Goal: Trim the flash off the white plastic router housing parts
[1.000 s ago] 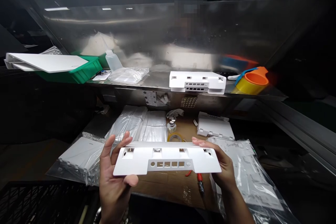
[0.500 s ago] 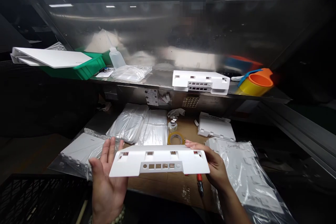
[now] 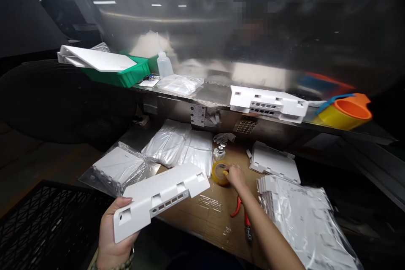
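Observation:
My left hand [image 3: 115,230] grips one end of a white plastic casing [image 3: 169,192], thumb on top. The casing is tilted, its right end higher, and its row of port openings faces me. My right hand [image 3: 236,177] is at the right rim of a roll of yellow tape [image 3: 218,172] lying on the cardboard. Its fingers are closed on a small yellow thing that I cannot make out. Red-handled cutters [image 3: 247,221] lie below my right forearm. Behind the tape stands a small bottle with a metal top [image 3: 219,152].
Stacked plastic bags [image 3: 171,141] lie at the back. Bagged white casings sit at left [image 3: 117,166] and right [image 3: 300,215]. The shelf above holds a green bin [image 3: 133,71], another white casing [image 3: 268,103] and a yellow-orange cup [image 3: 344,112]. A black crate [image 3: 44,223] stands lower left.
My right hand has let go of the casing and reached forward to the tape roll. My left hand has closed on the casing, which has tilted and moved left. The view has shifted.

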{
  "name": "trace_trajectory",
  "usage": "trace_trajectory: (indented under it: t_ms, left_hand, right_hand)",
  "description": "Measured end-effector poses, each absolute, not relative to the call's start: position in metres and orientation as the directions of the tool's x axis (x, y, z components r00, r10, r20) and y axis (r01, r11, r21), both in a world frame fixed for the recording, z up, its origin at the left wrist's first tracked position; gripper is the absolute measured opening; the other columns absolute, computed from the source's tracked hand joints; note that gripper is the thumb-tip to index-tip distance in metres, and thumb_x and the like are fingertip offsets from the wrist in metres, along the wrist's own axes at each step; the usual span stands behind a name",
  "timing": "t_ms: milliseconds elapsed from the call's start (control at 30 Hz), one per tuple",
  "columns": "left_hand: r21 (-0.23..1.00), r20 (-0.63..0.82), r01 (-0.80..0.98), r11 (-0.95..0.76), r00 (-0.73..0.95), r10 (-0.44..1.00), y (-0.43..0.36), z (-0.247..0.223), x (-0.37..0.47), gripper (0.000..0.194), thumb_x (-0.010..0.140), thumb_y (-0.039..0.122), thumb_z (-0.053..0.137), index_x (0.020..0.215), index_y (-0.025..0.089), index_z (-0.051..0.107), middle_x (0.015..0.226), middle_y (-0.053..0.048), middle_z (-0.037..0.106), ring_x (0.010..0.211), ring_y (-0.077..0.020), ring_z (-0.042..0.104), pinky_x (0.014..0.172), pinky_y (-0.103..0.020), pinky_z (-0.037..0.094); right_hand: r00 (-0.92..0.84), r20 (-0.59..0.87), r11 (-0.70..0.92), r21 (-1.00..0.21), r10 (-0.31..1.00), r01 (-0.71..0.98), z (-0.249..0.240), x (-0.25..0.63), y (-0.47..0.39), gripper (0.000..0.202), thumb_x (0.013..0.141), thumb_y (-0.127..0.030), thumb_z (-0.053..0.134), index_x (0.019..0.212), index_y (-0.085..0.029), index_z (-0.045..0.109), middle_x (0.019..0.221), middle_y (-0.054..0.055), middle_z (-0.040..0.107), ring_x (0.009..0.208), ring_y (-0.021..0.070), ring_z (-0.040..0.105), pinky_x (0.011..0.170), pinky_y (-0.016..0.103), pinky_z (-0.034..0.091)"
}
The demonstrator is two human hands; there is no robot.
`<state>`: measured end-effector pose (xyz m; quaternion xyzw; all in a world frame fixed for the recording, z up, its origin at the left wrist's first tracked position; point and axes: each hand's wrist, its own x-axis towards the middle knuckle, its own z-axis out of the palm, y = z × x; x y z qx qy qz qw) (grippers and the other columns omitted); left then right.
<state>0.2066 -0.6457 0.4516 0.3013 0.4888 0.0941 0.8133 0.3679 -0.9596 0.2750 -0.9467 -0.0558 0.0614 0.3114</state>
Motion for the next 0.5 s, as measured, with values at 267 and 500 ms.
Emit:
trace_trajectory:
  t_ms: [267,500]
  left_hand:
    - [0.602,-0.722,0.069,0.795,0.473,0.505,-0.639,0.46,0.197,0.067,0.063,0.003,0.056,0.13,0.011,0.061,0.075,-0.007,0.078,0.074,-0.0339,0.077,0.069,-0.052,0.067]
    - [0.608,-0.743,0.06,0.792,0.396,0.54,-0.642,0.452,0.189,0.066,0.064,0.004,0.057,0.129,0.013,0.062,0.071,-0.005,0.076,0.063,-0.0293,0.075,0.065,-0.048,0.067]
  right_hand:
    - [1.0,-0.027,-0.921,-0.39,-0.016,-0.026,0.26,0.423,-0.977,0.028,0.097,-0.038,0.063,0.118,-0.018,0.065,0.126,0.009,0.065,0.115,0.0241,0.062,0.1,0.049,0.052]
    - [0.976,-0.091,-0.971,-0.117,-0.197,-0.207,0.265,0.496,-1.045,0.033,0.095,-0.035,0.067,0.121,-0.016,0.064,0.13,0.01,0.063,0.12,0.0267,0.061,0.102,0.052,0.051]
